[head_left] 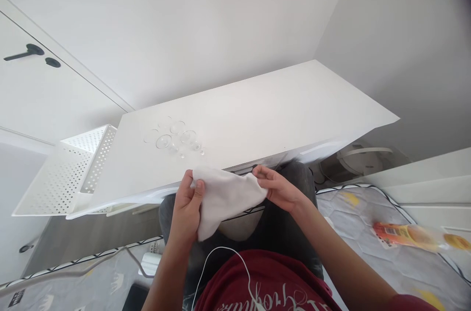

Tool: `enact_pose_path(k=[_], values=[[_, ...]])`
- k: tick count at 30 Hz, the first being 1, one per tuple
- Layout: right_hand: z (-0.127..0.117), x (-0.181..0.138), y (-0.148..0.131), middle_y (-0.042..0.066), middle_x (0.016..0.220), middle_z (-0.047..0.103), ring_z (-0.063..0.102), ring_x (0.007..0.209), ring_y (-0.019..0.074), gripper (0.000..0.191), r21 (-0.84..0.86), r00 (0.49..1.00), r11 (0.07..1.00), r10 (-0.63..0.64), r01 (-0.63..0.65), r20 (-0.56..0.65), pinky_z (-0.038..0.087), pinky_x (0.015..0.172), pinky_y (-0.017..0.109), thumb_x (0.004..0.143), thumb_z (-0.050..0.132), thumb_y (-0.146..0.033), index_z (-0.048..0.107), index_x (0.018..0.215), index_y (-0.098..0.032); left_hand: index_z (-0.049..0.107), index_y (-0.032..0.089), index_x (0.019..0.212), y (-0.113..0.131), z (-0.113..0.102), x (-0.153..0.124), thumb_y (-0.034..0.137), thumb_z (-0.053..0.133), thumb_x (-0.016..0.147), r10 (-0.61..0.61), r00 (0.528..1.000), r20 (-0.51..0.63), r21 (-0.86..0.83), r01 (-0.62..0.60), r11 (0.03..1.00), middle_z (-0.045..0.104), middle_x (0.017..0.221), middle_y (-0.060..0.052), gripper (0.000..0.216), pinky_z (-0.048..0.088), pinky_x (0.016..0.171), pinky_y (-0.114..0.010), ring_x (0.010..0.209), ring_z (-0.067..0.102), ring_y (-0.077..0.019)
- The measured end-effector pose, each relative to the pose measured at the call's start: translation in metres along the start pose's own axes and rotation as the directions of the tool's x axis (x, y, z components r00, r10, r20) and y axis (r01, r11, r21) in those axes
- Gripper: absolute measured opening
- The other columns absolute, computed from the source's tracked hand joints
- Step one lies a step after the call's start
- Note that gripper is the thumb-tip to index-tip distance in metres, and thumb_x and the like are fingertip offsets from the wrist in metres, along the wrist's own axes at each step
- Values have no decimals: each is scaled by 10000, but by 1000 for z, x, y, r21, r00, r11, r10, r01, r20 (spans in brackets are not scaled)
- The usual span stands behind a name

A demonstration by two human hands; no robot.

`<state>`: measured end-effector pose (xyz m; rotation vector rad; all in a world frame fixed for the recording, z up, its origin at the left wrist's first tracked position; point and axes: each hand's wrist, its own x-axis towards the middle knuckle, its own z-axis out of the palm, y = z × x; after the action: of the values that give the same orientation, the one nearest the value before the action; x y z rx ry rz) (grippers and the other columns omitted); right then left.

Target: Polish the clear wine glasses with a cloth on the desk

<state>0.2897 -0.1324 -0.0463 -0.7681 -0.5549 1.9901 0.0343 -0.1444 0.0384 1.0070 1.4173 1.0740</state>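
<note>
Stretched between my two hands is a white cloth (pixel 228 199), held above my lap at the near edge of the table. My left hand (pixel 188 209) grips its left end, thumb on top. At the other end, the fingers of my right hand (pixel 281 189) are closed on the cloth's right edge. Beyond my left hand, several clear glass pieces (pixel 177 138) with round rims stand grouped on the white table (pixel 265 115). They are so transparent that their exact shape is hard to make out.
A white perforated rack (pixel 62 173) adjoins the table's left end. On the grey patterned mattress (pixel 338 208) at right lies an orange-labelled bottle (pixel 415 235). A white cable (pixel 222 248) crosses my lap. Under the table's right side is a round white object (pixel 368 158).
</note>
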Motion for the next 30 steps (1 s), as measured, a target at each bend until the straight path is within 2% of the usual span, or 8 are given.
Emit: enact_pose_path(k=[5,10,14,16,19,22,26,30], values=[[-5,1,6,28,1153,746,675,913,183,442,8,977,995,-98,101,-189,503,749,270,731,868,-179,746,1147,-267,532,250,1089,-3,-7,3,573,629,957,129,987,-92,221,-106,969,387,524,103,363,280,416,-199,424,347,-86],[-6,-5,5,53,1044,780,673,817,180,435,-12,985,996,86,-89,-152,498,725,291,755,865,-239,766,1178,-240,485,259,1151,-2,-13,1,519,551,1015,300,951,-79,416,-242,877,399,572,84,300,328,536,-213,530,398,-111],[-1,-6,19,70,1038,778,676,818,183,372,-23,973,974,222,-224,-67,496,723,296,795,847,-296,778,1152,-216,439,262,1198,-4,-14,-2,459,516,1042,364,931,-7,370,-336,866,393,582,90,263,313,552,-234,533,356,-124],[2,-4,28,54,970,764,665,809,176,278,-28,983,985,167,-170,-78,496,731,295,788,855,-293,794,1045,-205,510,251,1171,-3,-15,-3,432,509,1045,381,925,-10,418,-342,842,468,614,66,220,328,557,-246,553,401,-129],[5,-2,34,37,931,732,638,810,164,195,-63,986,997,-55,45,-157,500,737,294,816,838,-332,789,952,-201,678,223,1024,-2,-18,-2,412,496,1046,415,910,-25,543,-336,770,673,825,-15,264,432,673,-269,749,590,-160],[9,-6,26,48,1148,729,654,973,206,432,-200,946,956,-255,215,-201,522,815,317,784,871,-332,749,1192,-254,760,231,1055,-4,-22,0,445,560,1010,345,937,-57,547,-260,796,753,967,-35,296,496,760,-296,886,670,-198],[11,-17,7,65,1206,715,652,1017,259,706,-593,903,772,-396,230,-165,529,812,351,710,917,-327,650,1362,-279,738,261,1260,-7,-27,5,458,773,856,299,954,-7,520,-252,816,770,1048,-43,451,557,803,-329,921,701,-225],[10,-20,-8,55,1136,717,641,960,253,392,-900,858,399,-511,173,-62,508,821,377,810,817,-324,708,1184,-274,746,304,1277,-10,-28,9,390,813,821,401,911,93,692,-348,632,744,1133,-48,469,551,906,-371,1005,679,-248]])
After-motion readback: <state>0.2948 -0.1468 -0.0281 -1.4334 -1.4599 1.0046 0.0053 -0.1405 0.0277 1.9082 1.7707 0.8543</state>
